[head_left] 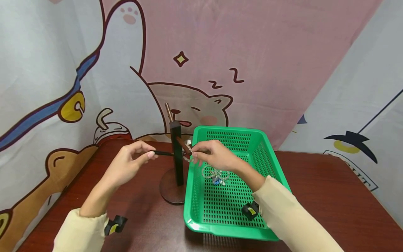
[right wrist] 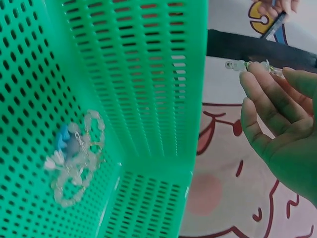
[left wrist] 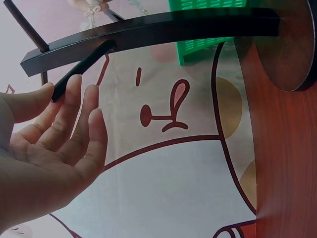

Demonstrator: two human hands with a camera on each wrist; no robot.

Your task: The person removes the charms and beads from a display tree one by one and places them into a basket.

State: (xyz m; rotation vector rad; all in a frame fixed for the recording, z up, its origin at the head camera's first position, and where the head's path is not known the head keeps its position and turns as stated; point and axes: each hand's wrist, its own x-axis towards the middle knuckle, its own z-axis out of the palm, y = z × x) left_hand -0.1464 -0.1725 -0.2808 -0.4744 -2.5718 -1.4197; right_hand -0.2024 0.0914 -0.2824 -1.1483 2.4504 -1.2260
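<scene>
A dark wooden stand with a round base [head_left: 171, 187] and a post [head_left: 177, 157] has short pegs sticking out of it. My left hand [head_left: 124, 164] pinches the end of its left peg [left wrist: 81, 72] between thumb and fingers. On the other side of the post, my right hand [head_left: 217, 155] holds a clear beaded bracelet [right wrist: 237, 65] in its fingertips. The bracelet overlaps the right peg [head_left: 183, 145] in the head view; my fingers partly hide it. More clear beaded bracelets [right wrist: 79, 163], with blue and white charms, lie in the green basket [head_left: 196, 226] under my right hand.
The basket stands close to the right of the stand, its wall overlapping the base's edge in the head view. Both rest on a reddish-brown table [head_left: 330, 196]. A cartoon-printed cloth [head_left: 267, 52] hangs behind. A small black device [head_left: 115, 225] sits at the left cuff.
</scene>
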